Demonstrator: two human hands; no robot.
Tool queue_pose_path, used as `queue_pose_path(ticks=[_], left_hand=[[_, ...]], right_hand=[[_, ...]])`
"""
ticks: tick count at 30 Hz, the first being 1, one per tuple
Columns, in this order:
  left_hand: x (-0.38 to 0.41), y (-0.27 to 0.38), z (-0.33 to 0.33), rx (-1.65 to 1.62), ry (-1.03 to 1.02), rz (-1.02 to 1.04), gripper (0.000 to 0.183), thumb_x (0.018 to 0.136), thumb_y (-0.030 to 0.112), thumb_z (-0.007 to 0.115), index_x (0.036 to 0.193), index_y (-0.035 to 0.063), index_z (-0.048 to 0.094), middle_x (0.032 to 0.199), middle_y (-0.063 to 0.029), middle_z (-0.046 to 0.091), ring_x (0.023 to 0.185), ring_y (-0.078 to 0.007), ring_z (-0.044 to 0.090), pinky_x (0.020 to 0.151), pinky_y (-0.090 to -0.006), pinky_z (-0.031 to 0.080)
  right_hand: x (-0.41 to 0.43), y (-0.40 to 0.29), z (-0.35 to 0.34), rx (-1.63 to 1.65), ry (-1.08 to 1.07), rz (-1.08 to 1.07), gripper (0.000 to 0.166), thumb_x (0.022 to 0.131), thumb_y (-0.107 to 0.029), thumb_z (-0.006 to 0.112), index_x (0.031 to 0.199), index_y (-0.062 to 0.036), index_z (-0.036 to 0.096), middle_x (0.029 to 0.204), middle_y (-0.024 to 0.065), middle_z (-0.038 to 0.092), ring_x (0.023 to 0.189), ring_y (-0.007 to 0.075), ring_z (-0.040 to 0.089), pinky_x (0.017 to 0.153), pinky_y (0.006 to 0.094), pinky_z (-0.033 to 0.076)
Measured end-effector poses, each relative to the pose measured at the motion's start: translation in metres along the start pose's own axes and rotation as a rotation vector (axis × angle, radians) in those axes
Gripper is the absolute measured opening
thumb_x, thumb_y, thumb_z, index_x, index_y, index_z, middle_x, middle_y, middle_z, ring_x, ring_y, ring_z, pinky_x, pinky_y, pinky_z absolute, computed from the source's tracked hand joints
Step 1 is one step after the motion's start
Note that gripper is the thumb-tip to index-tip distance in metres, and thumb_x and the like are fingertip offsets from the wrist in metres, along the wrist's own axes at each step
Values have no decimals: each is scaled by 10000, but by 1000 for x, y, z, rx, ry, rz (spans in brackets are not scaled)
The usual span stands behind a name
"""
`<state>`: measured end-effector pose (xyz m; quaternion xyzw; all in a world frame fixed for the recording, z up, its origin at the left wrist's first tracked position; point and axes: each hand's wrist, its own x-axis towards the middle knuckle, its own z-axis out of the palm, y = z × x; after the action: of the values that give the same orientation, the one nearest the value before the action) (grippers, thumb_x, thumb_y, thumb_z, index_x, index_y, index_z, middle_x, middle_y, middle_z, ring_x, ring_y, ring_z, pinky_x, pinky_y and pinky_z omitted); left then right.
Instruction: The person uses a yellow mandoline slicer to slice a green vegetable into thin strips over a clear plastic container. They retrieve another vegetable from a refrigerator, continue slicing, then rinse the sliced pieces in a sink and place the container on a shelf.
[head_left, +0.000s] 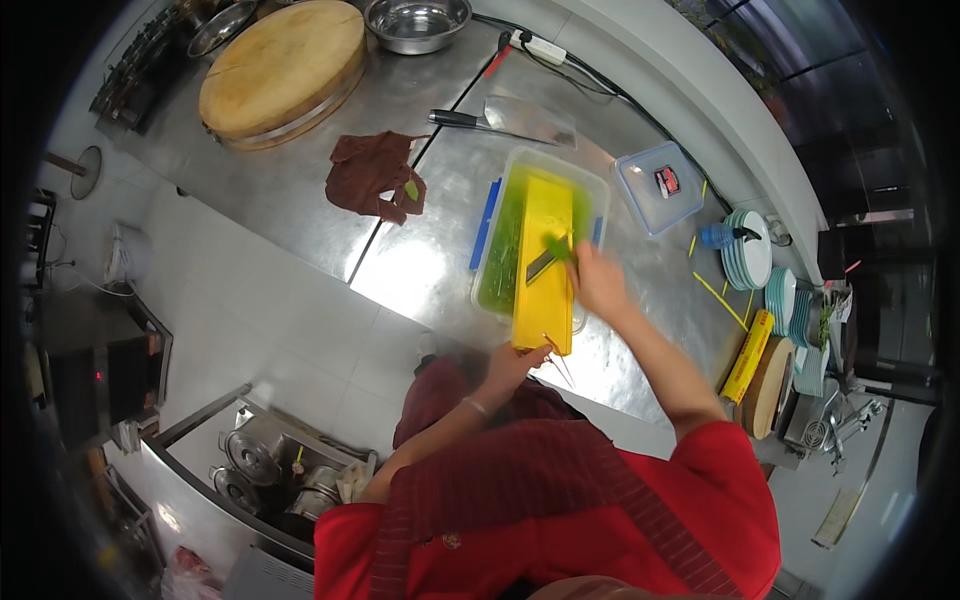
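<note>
My left hand (517, 369) grips the near end of a yellow mandoline slicer (546, 315). The slicer lies lengthwise over a clear plastic container (496, 296) that holds something green. Its slanted metal blade (540, 268) sits midway along the board. My right hand (600, 281) presses a green vegetable piece (557, 246), blurred, against the board at the blade; the fingers partly hide it. A thin reddish looped thing (555, 345) hangs at the slicer's near end, by my left fingers.
A cleaver (525, 124) lies behind the container on the steel table. Left of it are a brown cloth (367, 176) and a round wooden chopping block (285, 67). To the right are a plastic lid (660, 187), stacked plates (746, 251) and a yellow box (750, 356).
</note>
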<state>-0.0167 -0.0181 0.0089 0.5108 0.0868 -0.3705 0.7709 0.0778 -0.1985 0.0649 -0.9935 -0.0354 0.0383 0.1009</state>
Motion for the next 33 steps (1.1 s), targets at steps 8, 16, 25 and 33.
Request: queue_pose_path(ticks=[8,16,25,33], left_hand=[[3,-10,1,-45,-11,32,251,798,213,649,952,15,622,798,-32,624,689,-85,556,619,-222,438],[2,-8,-1,-10,-2,23,264,803,219,645,955,3,624,801,-34,627,694,-87,556,629,-226,444],[1,-8,0,-37,-16,67,244,803,204,644,940,1,631,802,-35,635,684,-85,561,621,-222,443],[5,-18,-2,78,21,25,273,794,213,650,951,-8,618,836,-42,633,722,-91,566,643,-223,443]], right_hand=[[-37,-22,0,39,-114,-100,171,793,-157,538,893,-62,438,767,156,564,682,346,575,561,435,454],[39,5,15,24,18,-1,170,792,-155,529,876,-45,430,771,172,581,705,366,576,598,462,447],[-39,-30,3,57,-104,-124,164,794,-152,521,873,-44,427,755,163,581,673,354,579,566,448,453],[42,8,21,15,8,15,194,797,-164,540,894,-47,421,787,197,588,694,391,569,581,462,446]])
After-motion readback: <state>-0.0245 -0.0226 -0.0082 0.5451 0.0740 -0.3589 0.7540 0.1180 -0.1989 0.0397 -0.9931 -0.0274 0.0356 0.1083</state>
